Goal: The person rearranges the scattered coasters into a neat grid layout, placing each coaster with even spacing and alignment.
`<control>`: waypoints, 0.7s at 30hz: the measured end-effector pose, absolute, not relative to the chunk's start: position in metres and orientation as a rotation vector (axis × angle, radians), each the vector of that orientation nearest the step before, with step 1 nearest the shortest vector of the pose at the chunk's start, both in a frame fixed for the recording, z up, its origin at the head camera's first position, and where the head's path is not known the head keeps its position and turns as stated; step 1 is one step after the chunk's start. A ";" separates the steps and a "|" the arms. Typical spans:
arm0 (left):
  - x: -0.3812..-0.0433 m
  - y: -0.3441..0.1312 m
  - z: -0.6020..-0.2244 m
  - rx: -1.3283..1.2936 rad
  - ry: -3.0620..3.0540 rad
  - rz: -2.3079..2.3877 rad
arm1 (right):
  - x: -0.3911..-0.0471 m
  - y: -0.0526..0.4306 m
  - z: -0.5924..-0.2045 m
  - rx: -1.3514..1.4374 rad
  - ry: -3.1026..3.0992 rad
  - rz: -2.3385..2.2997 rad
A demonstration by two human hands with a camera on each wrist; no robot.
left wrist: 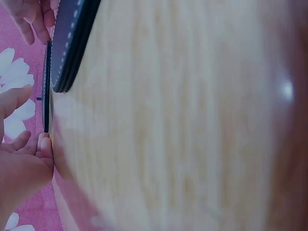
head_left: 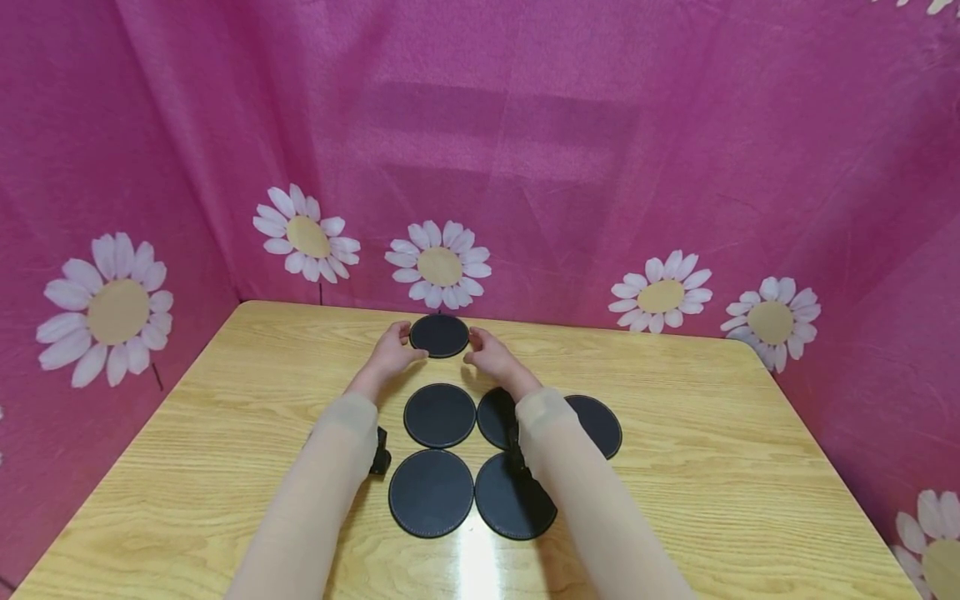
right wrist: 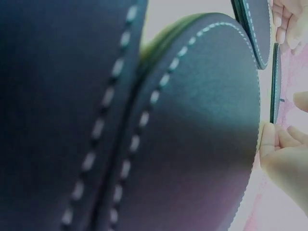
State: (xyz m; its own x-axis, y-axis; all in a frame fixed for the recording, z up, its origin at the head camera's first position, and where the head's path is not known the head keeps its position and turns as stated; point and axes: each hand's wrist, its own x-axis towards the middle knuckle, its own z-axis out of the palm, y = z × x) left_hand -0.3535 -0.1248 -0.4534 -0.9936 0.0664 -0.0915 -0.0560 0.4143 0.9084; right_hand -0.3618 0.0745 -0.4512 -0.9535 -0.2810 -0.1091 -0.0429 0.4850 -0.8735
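At the table's far edge lies a round black coaster (head_left: 439,336) with pale stitching round its rim. My left hand (head_left: 392,352) is at its left side; in the left wrist view the fingertips touch the coaster's edge (left wrist: 46,96), with the thumb held away. Opposite it, my right hand (head_left: 495,358) has its fingertips at the right edge, thumb also apart, as the right wrist view shows. Nearer lie a middle-left coaster (head_left: 439,415), a front-left one (head_left: 431,493) and a front-right one (head_left: 510,500). The right forearm partly hides a middle coaster (head_left: 495,417) and a right-hand one (head_left: 596,427).
The coasters lie on a light wooden table (head_left: 712,467). A pink curtain (head_left: 525,167) printed with white daisies hangs behind it and along both sides. A black wrist device (head_left: 380,454) sits beneath the left forearm.
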 end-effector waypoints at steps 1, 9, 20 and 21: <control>-0.353 -0.125 -0.453 0.007 2.544 1.643 | -0.361 0.073 -0.449 -0.260 2.493 -1.459; -0.353 -0.123 -0.451 -0.015 2.568 1.667 | -0.365 0.074 -0.453 -0.218 2.485 -1.577; -0.354 -0.118 -0.451 -0.087 2.618 1.701 | -0.361 0.076 -0.451 -0.127 2.412 -1.770; -0.354 -0.118 -0.452 -0.091 2.616 1.706 | -0.361 0.076 -0.451 -0.120 2.415 -1.774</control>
